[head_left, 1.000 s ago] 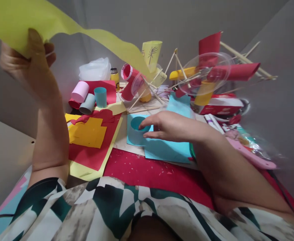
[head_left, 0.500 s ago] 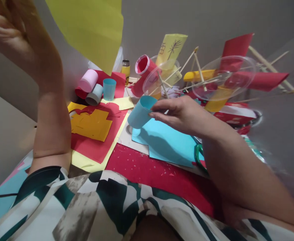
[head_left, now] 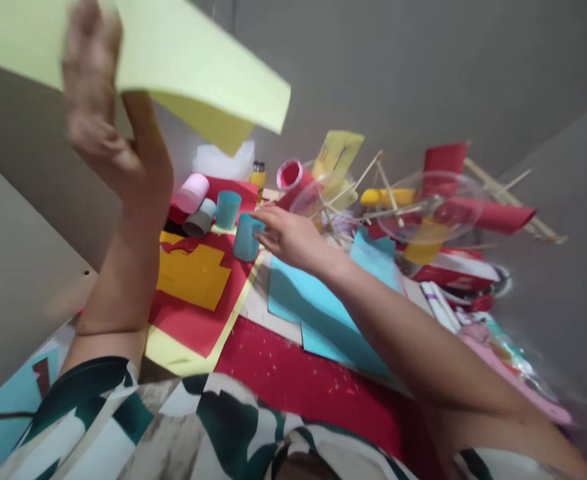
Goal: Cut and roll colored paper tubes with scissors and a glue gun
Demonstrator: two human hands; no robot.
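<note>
High on the left, my left hand (head_left: 106, 113) holds up a pale yellow paper sheet (head_left: 188, 60), with blurred fingers in front of it. My right hand (head_left: 291, 237) pinches the rim of a blue paper tube (head_left: 246, 238), which stands upright or nearly so over the red paper (head_left: 193, 330). I cannot tell whether its base touches down. Just behind it is a second blue tube (head_left: 228, 211). Beside that lie a grey tube (head_left: 199, 219) and a pink tube (head_left: 192, 193). Under my right forearm is a cut blue sheet (head_left: 318, 320).
An orange paper cutout (head_left: 196, 277) lies on the red paper. Behind, stick frames with a clear plastic disc (head_left: 433, 207) and coloured paper blades stand up. A yellow bottle (head_left: 258, 179) is at the back. Paper scraps dot the dark red surface (head_left: 293, 380); white markers (head_left: 441, 307) lie right.
My right hand has carried the blue tube left, from above the blue sheet to beside the other blue tube. My left hand has moved right in view, turning the yellow sheet.
</note>
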